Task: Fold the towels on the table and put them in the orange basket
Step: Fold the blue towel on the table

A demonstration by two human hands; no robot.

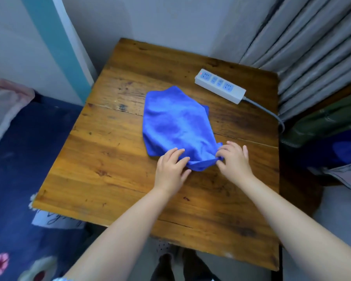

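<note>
A crumpled blue towel (176,124) lies near the middle of the wooden table (109,169). My left hand (170,169) grips the towel's near edge on its left side, fingers and thumb around the cloth. My right hand (233,159) pinches the near right corner of the same towel. Both hands sit at the towel's near end, close together. No orange basket is in view.
A white power strip (220,85) with a grey cable lies on the table behind and right of the towel. A bed with a dark blue floral cover (18,179) runs along the left. Grey curtains (312,47) and dark bags stand at the right.
</note>
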